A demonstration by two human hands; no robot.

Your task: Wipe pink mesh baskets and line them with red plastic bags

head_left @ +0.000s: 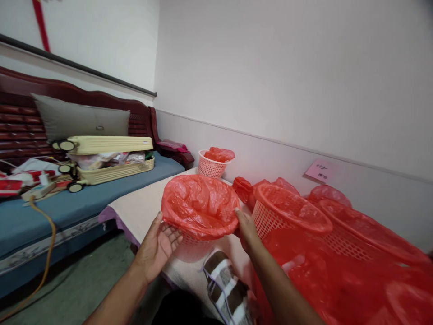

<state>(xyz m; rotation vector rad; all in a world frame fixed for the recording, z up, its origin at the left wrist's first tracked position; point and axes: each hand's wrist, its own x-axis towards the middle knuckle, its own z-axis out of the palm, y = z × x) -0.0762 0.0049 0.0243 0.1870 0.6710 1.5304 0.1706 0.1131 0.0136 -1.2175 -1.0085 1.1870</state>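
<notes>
A plastic basket (192, 248) stands on the cloth-covered table in front of me, with a red plastic bag (203, 205) lining it and folded over its rim. At its left side my left hand (160, 243) has its palm up and fingers stretched out, touching or close to the bag's folded edge. My right hand (246, 230) grips the right rim through the bag, thumb on top; its other fingers are mostly hidden. A striped brown, white and grey knitted piece (225, 284) lies on the table just below the basket.
More bag-lined baskets (287, 207) crowd the right, with loose red bags (324, 289) in front. A small pink basket (211, 167) stands behind. At left, a half-open yellow suitcase (115, 171) rests on a blue-cushioned bench (169, 169). A pink note (321, 170) is on the wall.
</notes>
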